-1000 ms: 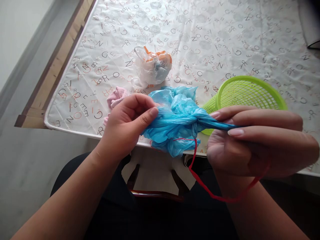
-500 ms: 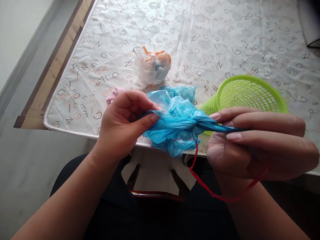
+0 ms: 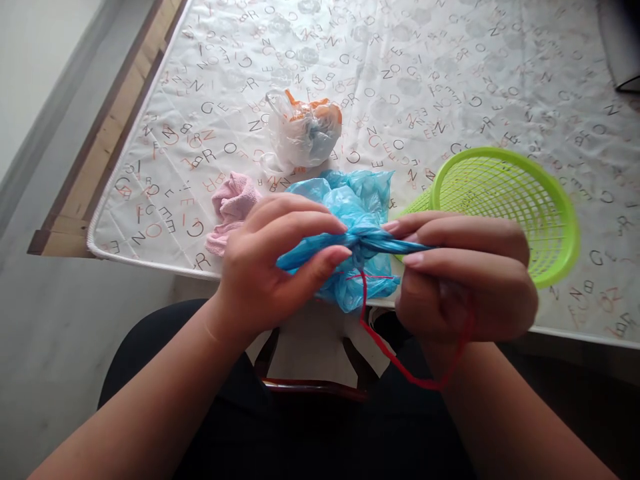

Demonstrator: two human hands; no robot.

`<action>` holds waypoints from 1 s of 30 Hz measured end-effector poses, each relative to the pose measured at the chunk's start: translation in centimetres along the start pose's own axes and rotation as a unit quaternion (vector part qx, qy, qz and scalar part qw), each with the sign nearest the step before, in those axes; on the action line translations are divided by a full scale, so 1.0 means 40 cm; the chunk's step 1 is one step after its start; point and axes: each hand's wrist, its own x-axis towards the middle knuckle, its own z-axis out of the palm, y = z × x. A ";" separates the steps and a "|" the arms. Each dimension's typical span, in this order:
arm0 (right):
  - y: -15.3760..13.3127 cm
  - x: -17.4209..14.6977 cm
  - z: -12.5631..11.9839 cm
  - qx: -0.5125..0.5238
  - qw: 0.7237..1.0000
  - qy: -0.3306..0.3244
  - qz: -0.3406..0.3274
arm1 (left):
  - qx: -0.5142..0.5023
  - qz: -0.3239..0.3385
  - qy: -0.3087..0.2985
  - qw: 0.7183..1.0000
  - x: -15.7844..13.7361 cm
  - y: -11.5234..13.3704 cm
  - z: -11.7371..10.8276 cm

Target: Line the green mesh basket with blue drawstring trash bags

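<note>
A twisted blue plastic bag (image 3: 320, 248) is stretched between my hands above the table's near edge. My left hand (image 3: 280, 257) pinches it beside a knot-like bunch in its middle. On the other side, my right hand (image 3: 465, 273) grips the thin twisted end between thumb and fingers. From under the bunch a red drawstring (image 3: 377, 343) hangs in a loop and runs up to my right hand. More crumpled blue plastic (image 3: 367, 183) lies on the table just behind; whether it joins the held piece I cannot tell.
A bright green mesh basket (image 3: 565, 247) lies on its side at the right. Behind the blue plastic sits a clear bag (image 3: 300, 143) with orange and white contents. A pink cloth (image 3: 235, 200) lies left, partly behind my left hand. The table (image 3: 200, 160) has a letter-printed cover.
My right hand has moved left, closer to my left hand, and my left hand has shifted slightly right to the bunch. More of the pink cloth now shows.
</note>
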 end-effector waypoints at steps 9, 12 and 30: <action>-0.025 0.019 0.028 -0.006 0.997 0.073 -0.040 | 0.060 -0.027 -0.015 0.998 -0.013 -0.014 0.028; -0.029 0.027 0.027 -0.024 0.993 0.108 -0.041 | 0.071 -0.025 -0.003 0.997 -0.014 -0.017 0.029; -0.045 0.111 -0.054 0.050 0.946 -0.237 0.216 | 0.097 0.131 -0.017 0.986 -0.018 -0.053 0.037</action>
